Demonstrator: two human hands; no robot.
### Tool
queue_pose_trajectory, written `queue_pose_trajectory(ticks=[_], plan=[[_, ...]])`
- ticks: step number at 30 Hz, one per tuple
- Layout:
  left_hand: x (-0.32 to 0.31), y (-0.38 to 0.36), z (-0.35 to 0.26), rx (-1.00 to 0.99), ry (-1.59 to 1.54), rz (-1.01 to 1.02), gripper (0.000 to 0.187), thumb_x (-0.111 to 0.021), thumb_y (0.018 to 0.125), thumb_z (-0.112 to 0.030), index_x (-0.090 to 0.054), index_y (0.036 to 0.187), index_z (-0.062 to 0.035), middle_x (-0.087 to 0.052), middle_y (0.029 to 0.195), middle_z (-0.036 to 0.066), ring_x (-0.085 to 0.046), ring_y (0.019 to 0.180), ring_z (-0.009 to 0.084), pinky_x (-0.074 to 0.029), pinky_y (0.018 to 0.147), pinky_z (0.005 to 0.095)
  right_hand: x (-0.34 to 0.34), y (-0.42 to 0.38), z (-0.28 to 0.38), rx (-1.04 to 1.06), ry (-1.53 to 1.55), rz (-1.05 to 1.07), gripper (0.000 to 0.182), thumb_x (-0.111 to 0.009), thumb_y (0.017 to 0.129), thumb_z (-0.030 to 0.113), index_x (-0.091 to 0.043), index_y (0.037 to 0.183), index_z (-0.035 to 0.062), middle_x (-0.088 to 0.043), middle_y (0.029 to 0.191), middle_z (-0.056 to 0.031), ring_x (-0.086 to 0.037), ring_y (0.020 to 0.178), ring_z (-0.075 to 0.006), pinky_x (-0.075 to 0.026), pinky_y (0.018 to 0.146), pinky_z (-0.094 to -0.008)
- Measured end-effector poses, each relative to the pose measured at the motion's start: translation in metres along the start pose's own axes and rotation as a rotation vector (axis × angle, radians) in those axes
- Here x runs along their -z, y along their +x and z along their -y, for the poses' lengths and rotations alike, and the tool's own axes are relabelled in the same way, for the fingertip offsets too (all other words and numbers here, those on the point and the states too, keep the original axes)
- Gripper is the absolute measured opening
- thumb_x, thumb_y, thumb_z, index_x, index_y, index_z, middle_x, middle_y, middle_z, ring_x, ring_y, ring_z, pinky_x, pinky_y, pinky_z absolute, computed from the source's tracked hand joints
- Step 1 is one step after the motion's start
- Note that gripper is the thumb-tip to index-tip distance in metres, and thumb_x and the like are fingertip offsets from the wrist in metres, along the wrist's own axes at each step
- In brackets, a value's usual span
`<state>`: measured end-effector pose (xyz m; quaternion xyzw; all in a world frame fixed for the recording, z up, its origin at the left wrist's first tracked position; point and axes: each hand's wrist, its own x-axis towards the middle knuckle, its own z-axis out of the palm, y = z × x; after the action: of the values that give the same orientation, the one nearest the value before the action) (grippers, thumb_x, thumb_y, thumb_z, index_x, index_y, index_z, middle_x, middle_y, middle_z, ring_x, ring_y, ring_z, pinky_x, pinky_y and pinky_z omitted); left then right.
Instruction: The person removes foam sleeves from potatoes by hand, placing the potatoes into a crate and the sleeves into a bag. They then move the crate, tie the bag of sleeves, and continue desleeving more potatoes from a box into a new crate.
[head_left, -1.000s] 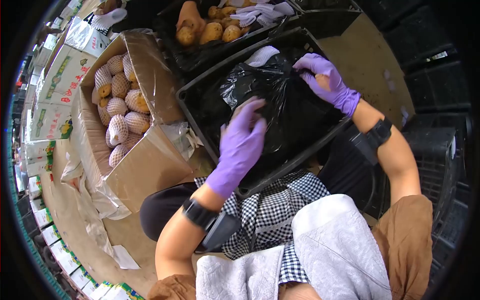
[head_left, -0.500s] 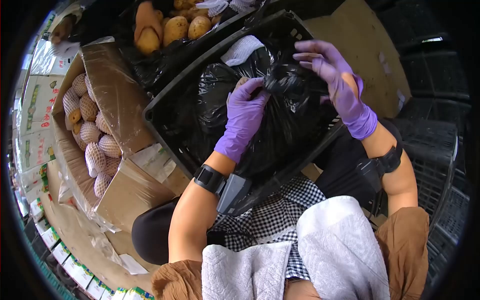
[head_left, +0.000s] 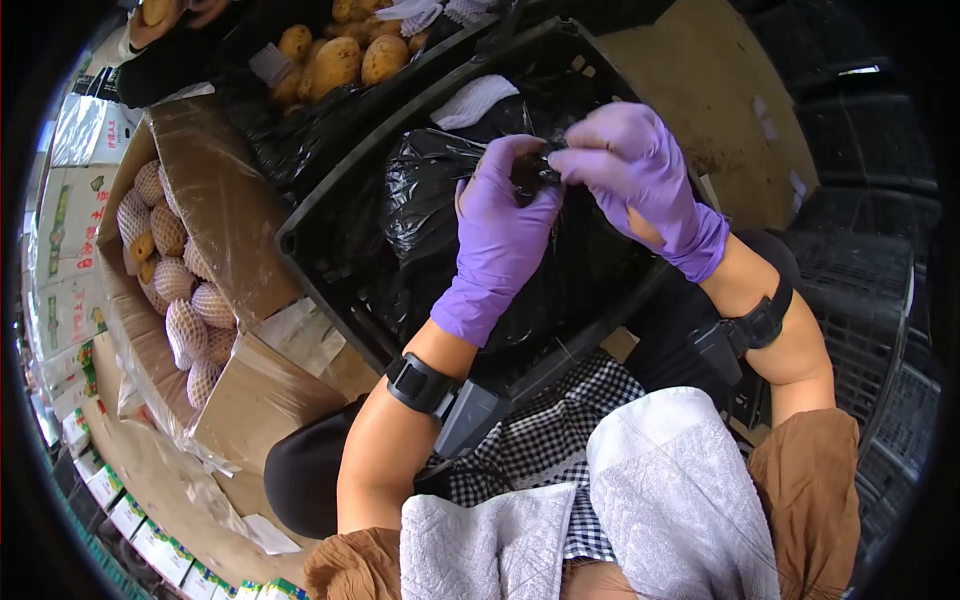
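A filled black plastic bag [head_left: 430, 190] sits inside a black crate [head_left: 335, 315]. My left hand [head_left: 508, 225], in a purple glove, pinches the gathered neck of the bag. Close against it on the right, my right hand [head_left: 640, 175], also gloved in purple, has its fingertips closed on the same twisted plastic. The exact spot between the fingertips is small and partly hidden. A white foam net [head_left: 476, 102] lies at the far side of the bag.
At the left, an open cardboard box [head_left: 225, 190] holds several net-wrapped fruits or tubers [head_left: 175, 280]. Bare yellow-brown potatoes [head_left: 335, 68] fill black plastic beyond the crate. Another person's hand [head_left: 155, 20] shows at top left. Cardboard [head_left: 710, 90] and dark crates [head_left: 850, 290] stand right.
My right hand has come left and closed on the bag's neck beside my left hand. The loose black plastic is gathered tighter. The other person's hand has left the potatoes.
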<state>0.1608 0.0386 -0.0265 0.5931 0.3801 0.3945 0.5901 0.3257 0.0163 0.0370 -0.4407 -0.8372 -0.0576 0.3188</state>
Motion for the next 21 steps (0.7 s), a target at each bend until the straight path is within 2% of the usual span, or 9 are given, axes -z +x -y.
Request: queue_pose_trajectory(ticks=[1,4,5,8,13,15,18,20,21], plan=[[-0.003,0.001,0.002,-0.082,-0.003,-0.055,0.032,-0.065,0.084,0.003,-0.049,0.112,-0.0028,-0.056,0.088,0.004,-0.055,0.067,0.0071,-0.048,0.052,0.0210,-0.002,-0.002,-0.005,-0.059,0.018,-0.008,0.025,-0.070,0.076,0.009,-0.065,0.099,0.0146,-0.061,0.102,-0.0033,-0.058,0.093,-0.0233,-0.047,0.079,-0.0359],[-0.008,-0.009,-0.011,0.141,-0.255,-0.126,0.027,-0.062,0.085,0.004,-0.048,0.107,-0.0033,-0.056,0.087,0.006,-0.055,0.062,0.0077,-0.047,0.048,0.0216,-0.008,0.006,0.001,-0.593,0.517,-0.001,0.022,-0.070,0.083,0.012,-0.064,0.103,0.0091,-0.062,0.112,-0.0053,-0.058,0.100,-0.0162,-0.046,0.082,-0.0335],[-0.010,-0.011,-0.014,0.148,-0.342,-0.166,0.024,-0.061,0.085,0.004,-0.047,0.103,-0.0030,-0.056,0.088,0.007,-0.054,0.058,0.0084,-0.047,0.046,0.0220,-0.002,0.003,0.001,-0.811,0.747,0.170,0.025,-0.072,0.086,0.013,-0.063,0.107,0.0041,-0.064,0.108,-0.0052,-0.057,0.098,-0.0100,-0.047,0.079,-0.0287],[-0.013,-0.019,-0.019,0.257,-0.413,-0.243,0.022,-0.062,0.085,0.002,-0.050,0.102,-0.0043,-0.056,0.084,0.002,-0.053,0.062,0.0051,-0.043,0.048,0.0201,0.002,-0.003,-0.007,-0.918,0.978,0.281,0.026,-0.071,0.086,0.015,-0.062,0.108,0.0040,-0.065,0.092,-0.0019,-0.057,0.084,-0.0064,-0.048,0.072,-0.0248],[-0.014,-0.012,-0.008,0.077,-0.288,-0.305,0.021,-0.056,0.083,0.009,-0.053,0.100,-0.0034,-0.055,0.087,0.002,-0.052,0.066,0.0062,-0.044,0.056,0.0195,0.015,0.007,-0.001,-0.841,0.939,0.497,0.021,-0.069,0.087,0.012,-0.063,0.105,0.0054,-0.062,0.079,-0.0009,-0.057,0.072,-0.0064,-0.049,0.063,-0.0226],[-0.009,-0.011,-0.002,0.021,-0.273,-0.280,0.023,-0.054,0.078,0.014,-0.055,0.093,-0.0028,-0.052,0.093,0.003,-0.053,0.077,0.0084,-0.046,0.065,0.0202,0.010,0.005,-0.008,-0.652,0.859,0.259,0.021,-0.068,0.088,0.017,-0.064,0.105,0.0057,-0.063,0.081,-0.0013,-0.059,0.071,-0.0070,-0.050,0.063,-0.0223],[-0.001,-0.014,-0.005,-0.267,-0.025,-0.183,0.026,-0.054,0.072,0.017,-0.057,0.089,-0.0028,-0.049,0.095,0.004,-0.054,0.082,0.0118,-0.046,0.070,0.0221,0.026,0.008,-0.008,-1.024,1.185,0.116,0.022,-0.068,0.089,0.019,-0.065,0.107,0.0067,-0.066,0.090,-0.0024,-0.062,0.079,-0.0080,-0.051,0.069,-0.0223],[0.005,-0.014,-0.012,-0.302,0.047,-0.114,0.029,-0.054,0.067,0.018,-0.057,0.088,-0.0030,-0.051,0.093,0.005,-0.055,0.084,0.0142,-0.046,0.075,0.0247,0.032,0.018,0.011,-1.056,0.985,0.280,0.021,-0.068,0.089,0.016,-0.065,0.107,0.0070,-0.067,0.094,-0.0033,-0.063,0.082,-0.0087,-0.051,0.074,-0.0222],[0.006,-0.013,-0.011,-0.363,0.087,-0.115,0.031,-0.054,0.067,0.018,-0.057,0.088,-0.0032,-0.051,0.093,0.005,-0.055,0.084,0.0140,-0.046,0.075,0.0247,-0.001,-0.010,-0.002,-0.626,0.923,0.216,0.025,-0.068,0.088,0.015,-0.063,0.110,0.0049,-0.066,0.094,-0.0032,-0.062,0.084,-0.0087,-0.052,0.072,-0.0239]])
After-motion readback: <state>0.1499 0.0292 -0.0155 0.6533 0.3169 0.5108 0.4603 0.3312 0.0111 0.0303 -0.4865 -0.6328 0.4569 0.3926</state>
